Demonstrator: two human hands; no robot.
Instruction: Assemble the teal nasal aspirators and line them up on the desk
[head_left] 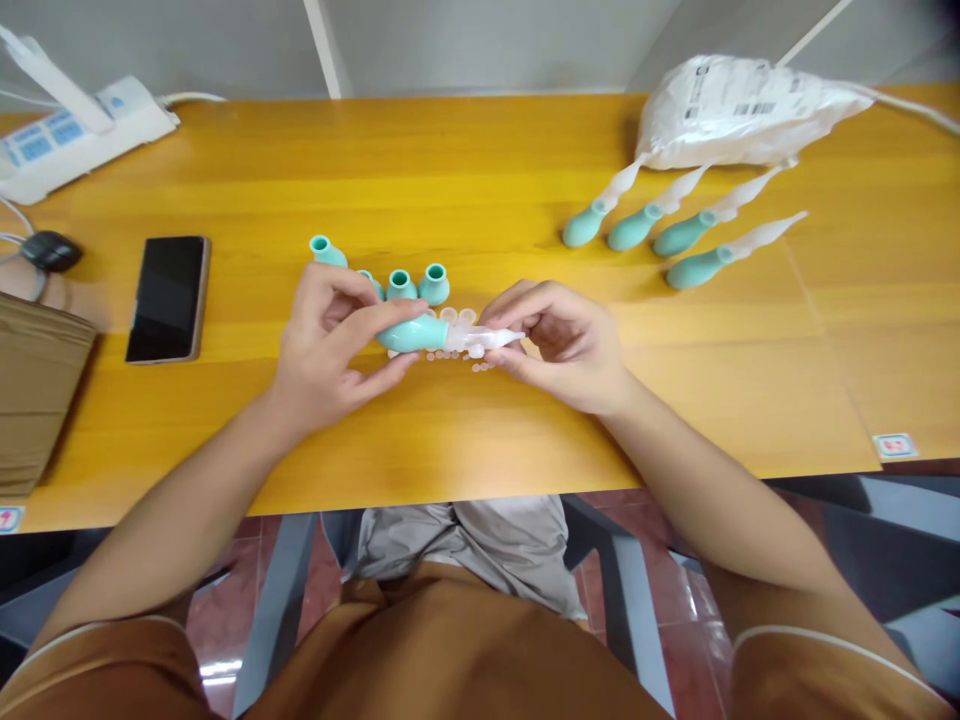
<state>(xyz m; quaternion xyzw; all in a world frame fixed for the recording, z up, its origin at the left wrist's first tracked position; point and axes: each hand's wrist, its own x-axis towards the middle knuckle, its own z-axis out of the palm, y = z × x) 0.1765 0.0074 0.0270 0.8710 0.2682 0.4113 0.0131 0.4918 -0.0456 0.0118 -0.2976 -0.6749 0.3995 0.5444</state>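
My left hand [334,335] is closed around a teal rubber bulb [414,332] held just above the yellow table [480,180]. My right hand [559,340] pinches the clear plastic tip [484,340] fitted to that bulb's end. Three loose teal bulbs [401,285] stand just behind my hands, one [328,250] further left. Small clear caps [457,316] lie scattered under and behind the held piece.
Several finished teal bulbs with clear tips [660,235] lie in a row at the back right, below a white plastic bag [731,110]. A black phone [168,297] lies at the left, a white power strip [71,135] at the back left, a brown box [34,390] at the left edge.
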